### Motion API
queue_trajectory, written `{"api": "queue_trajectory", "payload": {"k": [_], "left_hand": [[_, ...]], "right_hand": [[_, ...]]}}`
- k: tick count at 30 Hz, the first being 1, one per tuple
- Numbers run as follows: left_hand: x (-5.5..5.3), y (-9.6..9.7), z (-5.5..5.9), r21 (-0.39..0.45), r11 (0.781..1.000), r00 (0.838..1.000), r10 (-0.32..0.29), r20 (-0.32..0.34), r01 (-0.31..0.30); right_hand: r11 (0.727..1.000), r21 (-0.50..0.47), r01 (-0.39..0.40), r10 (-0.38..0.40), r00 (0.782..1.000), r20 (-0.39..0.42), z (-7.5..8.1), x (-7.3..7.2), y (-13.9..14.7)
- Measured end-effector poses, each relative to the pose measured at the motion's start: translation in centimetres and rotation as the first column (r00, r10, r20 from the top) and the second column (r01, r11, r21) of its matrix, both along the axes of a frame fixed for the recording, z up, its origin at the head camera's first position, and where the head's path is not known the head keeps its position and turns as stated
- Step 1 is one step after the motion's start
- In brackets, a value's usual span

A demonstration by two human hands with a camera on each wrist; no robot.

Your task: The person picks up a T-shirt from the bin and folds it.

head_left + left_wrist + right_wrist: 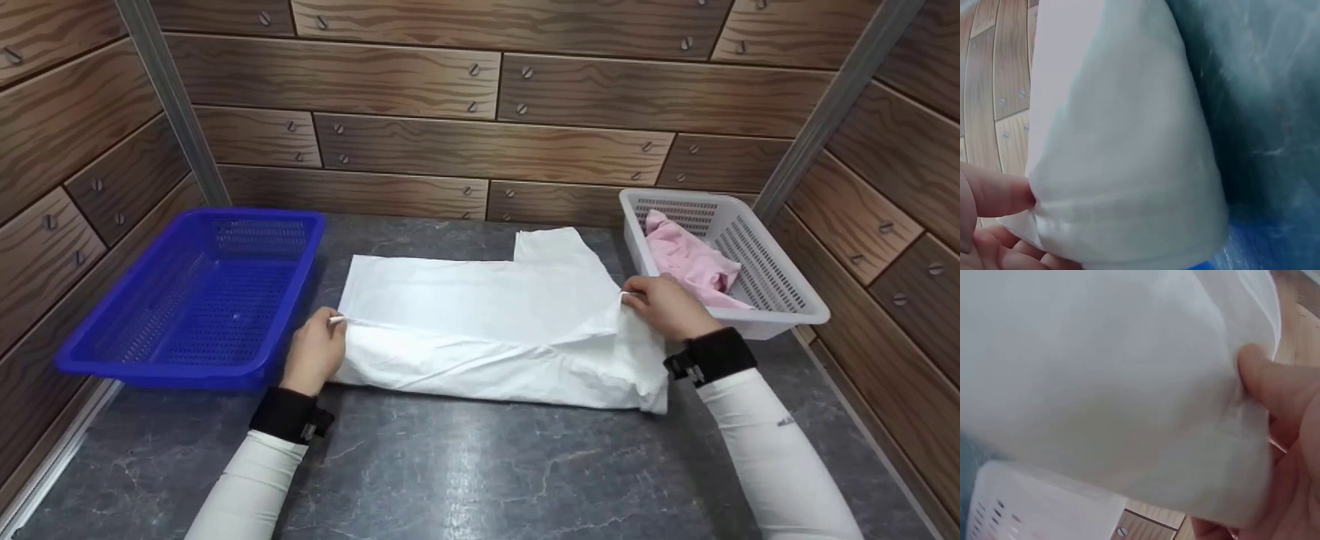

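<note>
A white T-shirt (480, 300) lies sideways on the grey table, its near part lifted and folded toward the middle in loose creases. One sleeve (555, 244) points to the back wall at the upper right. My left hand (315, 352) pinches the shirt's edge at the left end; in the left wrist view the thumb presses the cloth near a stitched hem (1123, 202). At the right end my right hand (671, 307) pinches another bit of the cloth, with the thumb on top in the right wrist view. The fingers under the fabric are partly hidden.
To the left stands a blue plastic basket (187, 370) with nothing seen inside. A white perforated basket (780, 262) stands at the back right, close to my right hand, holding a pink cloth (690, 259). Wood-patterned walls (480, 82) enclose the table (450, 465).
</note>
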State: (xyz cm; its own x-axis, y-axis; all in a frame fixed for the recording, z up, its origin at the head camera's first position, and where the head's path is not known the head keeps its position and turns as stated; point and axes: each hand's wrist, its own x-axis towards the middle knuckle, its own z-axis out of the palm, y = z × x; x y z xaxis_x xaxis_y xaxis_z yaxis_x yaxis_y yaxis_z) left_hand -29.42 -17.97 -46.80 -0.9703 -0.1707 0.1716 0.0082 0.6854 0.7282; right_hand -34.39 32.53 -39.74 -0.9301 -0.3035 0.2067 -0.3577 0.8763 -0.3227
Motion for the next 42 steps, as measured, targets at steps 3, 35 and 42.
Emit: {"api": "queue_trajectory", "payload": {"k": [3, 35, 42], "left_hand": [[-0.9, 0.0, 0.2, -0.052, 0.999, 0.997, 0.004, 0.073, 0.000], [-3.7, -3.1, -0.8, -0.105, 0.988, 0.930, -0.070, 0.361, 0.115], [-3.5, -3.9, -0.6, 0.011, 0.991, 0.897, -0.126, 0.424, 0.134]], "right_hand": [[0.996, 0.076, 0.044, -0.045, 0.999, 0.003, -0.3, -1.7, -0.6], [0.520, -0.772, 0.365, 0.129, 0.860, 0.494, -6.5, -2.3, -5.2], [0.739, -0.584, 0.337, -0.040, 0.887, 0.461, -3.7, 0.5, 0.4]]}}
